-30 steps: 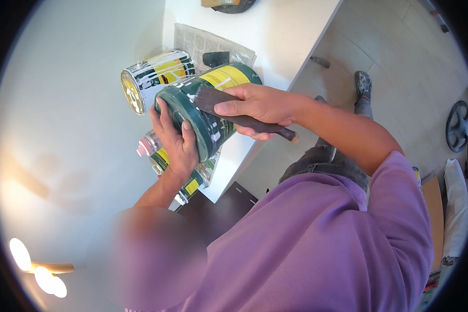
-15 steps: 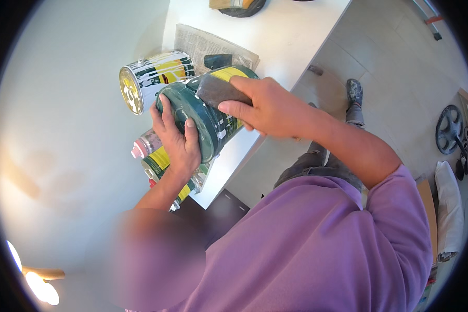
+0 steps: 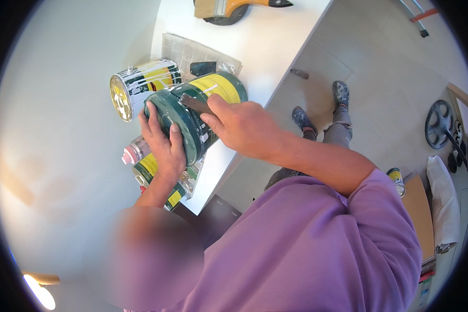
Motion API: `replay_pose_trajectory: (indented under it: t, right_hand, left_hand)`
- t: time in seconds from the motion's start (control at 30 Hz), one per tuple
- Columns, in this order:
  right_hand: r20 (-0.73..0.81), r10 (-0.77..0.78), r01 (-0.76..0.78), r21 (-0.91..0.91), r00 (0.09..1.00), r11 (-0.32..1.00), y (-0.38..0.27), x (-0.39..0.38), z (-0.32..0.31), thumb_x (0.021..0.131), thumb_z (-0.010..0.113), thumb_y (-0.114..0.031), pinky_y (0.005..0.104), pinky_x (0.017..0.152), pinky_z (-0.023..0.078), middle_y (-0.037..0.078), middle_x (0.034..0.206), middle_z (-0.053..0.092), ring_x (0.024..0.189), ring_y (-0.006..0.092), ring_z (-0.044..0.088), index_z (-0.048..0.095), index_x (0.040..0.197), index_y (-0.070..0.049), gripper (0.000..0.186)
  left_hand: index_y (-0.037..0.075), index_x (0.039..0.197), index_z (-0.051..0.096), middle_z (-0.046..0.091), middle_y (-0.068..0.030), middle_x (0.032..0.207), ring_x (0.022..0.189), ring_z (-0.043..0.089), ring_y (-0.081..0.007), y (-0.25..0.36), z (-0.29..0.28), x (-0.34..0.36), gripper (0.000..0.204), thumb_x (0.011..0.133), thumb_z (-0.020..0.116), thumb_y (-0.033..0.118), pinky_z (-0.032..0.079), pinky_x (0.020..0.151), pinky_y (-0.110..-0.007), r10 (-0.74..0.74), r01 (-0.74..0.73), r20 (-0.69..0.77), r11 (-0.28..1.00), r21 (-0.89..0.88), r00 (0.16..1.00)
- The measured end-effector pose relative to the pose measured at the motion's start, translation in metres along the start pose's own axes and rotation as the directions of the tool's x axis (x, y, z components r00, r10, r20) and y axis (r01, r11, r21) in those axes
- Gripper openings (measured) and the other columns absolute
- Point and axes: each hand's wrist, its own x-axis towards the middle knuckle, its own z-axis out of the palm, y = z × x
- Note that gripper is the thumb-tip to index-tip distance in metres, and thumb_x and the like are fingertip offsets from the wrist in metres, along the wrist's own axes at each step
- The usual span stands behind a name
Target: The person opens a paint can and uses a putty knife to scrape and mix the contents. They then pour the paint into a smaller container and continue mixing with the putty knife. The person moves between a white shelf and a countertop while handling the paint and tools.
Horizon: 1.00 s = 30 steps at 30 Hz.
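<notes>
A green bucket [image 3: 192,140] with a yellow label lies tilted on its side above the white worktop [image 3: 265,47]. My left hand [image 3: 164,145] grips its lid end, fingers wrapped over the lid. My right hand [image 3: 242,127] is closed on a dark flat scraper [image 3: 192,104], whose tip touches the bucket beside the lid's rim; its handle is hidden by the hand. Just behind, a paint-smeared white, green and yellow can [image 3: 145,86] lies on its side near newspaper [image 3: 179,49] and a small dark flat piece [image 3: 203,68].
A wide paintbrush [image 3: 208,8] rests at the worktop's far end. A pink-capped bottle [image 3: 131,155] and more cans [image 3: 151,166] lie near my left forearm. On the floor at right stand a wheel-like black object [image 3: 438,125], a small can [image 3: 395,181], cardboard [image 3: 420,213] and a white roll [image 3: 443,203].
My right hand has turned over and moved down with the scraper, so less of the blade shows. My left hand keeps its grip. The view has shifted, showing more paintbrush and both feet.
</notes>
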Motion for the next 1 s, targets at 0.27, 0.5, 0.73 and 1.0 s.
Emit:
replay_pose_trajectory:
  t: [0.27, 0.5, 0.73, 1.0]
  right_hand:
    - [0.338, 0.329, -0.463, 0.493, 0.882, 0.736, -0.002, -0.007, -0.020, 0.106, 0.058, -0.030, 0.0318, 0.045, 0.047, 0.008, 0.067, 0.064, 0.049, 0.0135, 0.060, 0.050, 0.108, -0.002, 0.029]
    - [0.364, 0.383, -0.526, 0.520, 0.849, 0.673, -0.001, -0.028, -0.014, 0.107, 0.054, -0.031, 0.0295, 0.041, 0.045, 0.006, 0.071, 0.064, 0.048, 0.0128, 0.059, 0.049, 0.114, -0.005, 0.027]
    - [0.349, 0.527, -0.632, 0.392, 0.774, 0.668, 0.018, -0.059, -0.044, 0.107, 0.055, -0.031, 0.0290, 0.042, 0.044, 0.007, 0.074, 0.064, 0.049, 0.0129, 0.058, 0.050, 0.116, -0.006, 0.027]
    - [0.247, 0.603, -0.651, 0.311, 0.759, 0.692, 0.039, -0.060, -0.070, 0.106, 0.055, -0.032, 0.0291, 0.043, 0.044, 0.006, 0.074, 0.064, 0.050, 0.0127, 0.058, 0.052, 0.123, -0.008, 0.029]
  left_hand:
    - [0.006, 0.161, 0.032, 0.027, -0.0305, 0.162, 0.149, 0.028, -0.0474, 0.010, -0.007, 0.001, 0.075, 0.102, 0.053, 0.047, 0.022, 0.122, -0.055, -0.047, 0.044, -0.039, 0.996, -0.074, 0.998]
    - [0.007, 0.164, 0.020, 0.017, -0.0332, 0.166, 0.153, 0.016, -0.0549, 0.087, -0.029, -0.001, 0.113, 0.080, 0.080, 0.054, 0.019, 0.124, -0.060, -0.208, 0.192, 0.176, 0.976, 0.103, 0.962]
    - [0.010, 0.155, 0.046, 0.060, -0.0175, 0.144, 0.127, 0.061, -0.0369, 0.071, -0.060, -0.016, 0.075, 0.087, 0.079, 0.017, 0.052, 0.102, -0.042, -0.042, 0.034, 0.078, 0.994, 0.102, 0.996]
    - [0.010, 0.140, 0.063, 0.067, -0.0131, 0.122, 0.106, 0.066, -0.0304, 0.029, -0.068, -0.022, 0.056, 0.087, 0.080, 0.011, 0.055, 0.090, -0.040, 0.160, -0.120, -0.138, 0.959, 0.258, 0.977]
